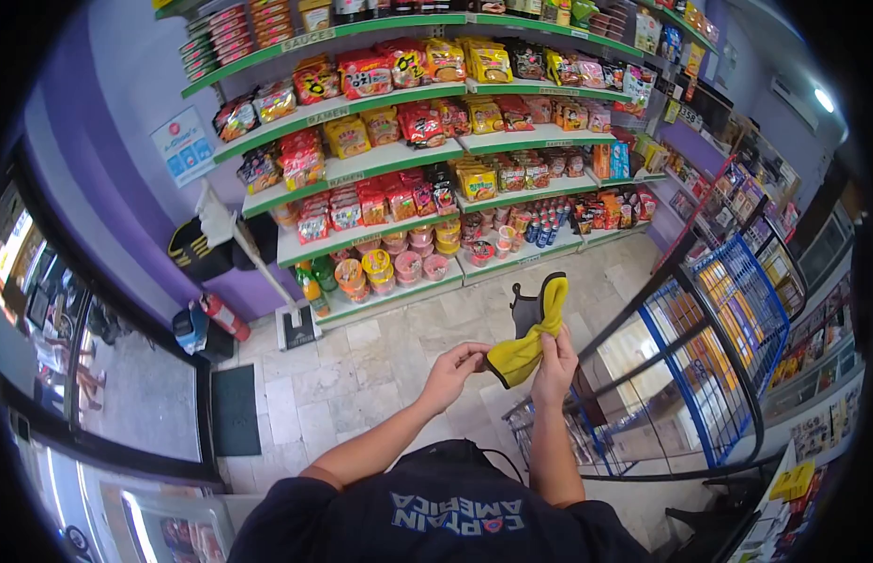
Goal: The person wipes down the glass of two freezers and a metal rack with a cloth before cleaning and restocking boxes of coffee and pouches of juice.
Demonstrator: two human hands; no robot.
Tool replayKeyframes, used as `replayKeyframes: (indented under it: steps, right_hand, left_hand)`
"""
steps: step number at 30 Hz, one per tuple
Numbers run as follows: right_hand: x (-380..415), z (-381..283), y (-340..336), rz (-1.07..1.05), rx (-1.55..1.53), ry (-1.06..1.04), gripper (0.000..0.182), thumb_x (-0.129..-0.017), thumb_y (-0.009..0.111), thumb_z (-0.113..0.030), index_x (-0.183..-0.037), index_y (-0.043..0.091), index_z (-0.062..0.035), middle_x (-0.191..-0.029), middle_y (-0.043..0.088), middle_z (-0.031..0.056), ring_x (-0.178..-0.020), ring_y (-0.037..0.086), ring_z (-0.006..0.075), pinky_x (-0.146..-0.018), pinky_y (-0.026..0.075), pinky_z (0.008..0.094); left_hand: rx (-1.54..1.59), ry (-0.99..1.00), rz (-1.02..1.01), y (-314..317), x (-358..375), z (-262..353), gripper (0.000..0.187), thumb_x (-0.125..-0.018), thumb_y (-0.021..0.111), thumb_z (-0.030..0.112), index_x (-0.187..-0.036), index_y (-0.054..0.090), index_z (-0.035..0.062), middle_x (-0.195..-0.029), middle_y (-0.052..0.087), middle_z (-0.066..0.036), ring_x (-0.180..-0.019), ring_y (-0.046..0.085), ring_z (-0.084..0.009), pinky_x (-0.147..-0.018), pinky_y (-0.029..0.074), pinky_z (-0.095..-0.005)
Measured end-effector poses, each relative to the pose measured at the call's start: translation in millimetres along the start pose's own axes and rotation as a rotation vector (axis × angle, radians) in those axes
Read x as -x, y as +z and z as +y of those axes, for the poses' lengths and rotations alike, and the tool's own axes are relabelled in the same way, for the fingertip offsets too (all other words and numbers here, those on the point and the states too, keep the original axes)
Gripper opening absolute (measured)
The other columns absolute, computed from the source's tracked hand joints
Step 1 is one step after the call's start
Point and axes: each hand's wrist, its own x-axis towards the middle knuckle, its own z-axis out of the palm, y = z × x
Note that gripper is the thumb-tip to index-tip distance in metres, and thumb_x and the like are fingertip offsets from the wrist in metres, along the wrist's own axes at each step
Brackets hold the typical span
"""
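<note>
A yellow cloth (pixel 521 357) with a grey underside and dark edging is held up in front of my chest. My right hand (pixel 554 364) grips its bunched middle, with the thumb and fingers closed on the fabric. At the cloth's lower left edge is my left hand (pixel 458 372), its fingertips pinched together against the fabric. The upper end of the cloth folds over, and a grey flap hangs out to the left.
Shelves (pixel 361 161) of ramen packs and cups stand ahead. At right is a wheeled blue-framed wire rack (pixel 704 347). A long-handled dustpan (pixel 296 324), a fire extinguisher (pixel 225 317) and a dark floor mat (pixel 235 410) are left, near a glass door (pixel 141 394).
</note>
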Motion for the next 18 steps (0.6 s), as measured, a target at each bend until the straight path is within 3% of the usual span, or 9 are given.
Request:
replayKeyframes:
  steps: [6,10,18]
  right_hand:
    - [-68.6,42.5,8.7,0.084,0.025,0.007,0.023,-0.093,0.052,-0.002,-0.113,0.061,0.0068,-0.113,0.055,0.0069,-0.105,0.051,0.0148,-0.093,0.038,0.0256]
    - [-123.3,66.7,-5.8,0.225,0.033,-0.053,0.024,-0.093,0.051,-0.002,-0.113,0.061,0.0069,-0.113,0.055,0.007,-0.105,0.052,0.0155,-0.093,0.039,0.0263]
    - [-239.7,108.3,-37.5,0.431,0.141,-0.012,0.023,-0.092,0.052,-0.003,-0.11,0.061,0.0061,-0.112,0.057,0.0068,-0.104,0.053,0.0146,-0.092,0.04,0.0254]
  left_hand:
    - [0.043,-0.058,-0.121,-19.9,-94.1,-13.6,0.026,-0.099,0.046,0.005,-0.121,0.056,-0.0029,-0.109,0.065,-0.009,-0.101,0.061,-0.0141,-0.091,0.048,-0.0291]
    - [0.031,-0.068,-0.265,-7.9,-178.4,-24.9,0.025,-0.097,0.047,0.002,-0.12,0.056,-0.0036,-0.114,0.064,-0.01,-0.108,0.059,-0.0151,-0.094,0.046,-0.0287]
    - [-0.05,-0.08,-0.549,39.0,-364.8,-17.1,0.023,-0.096,0.05,0.006,-0.115,0.061,-0.002,-0.109,0.064,-0.007,-0.103,0.059,-0.0132,-0.095,0.043,-0.0276]
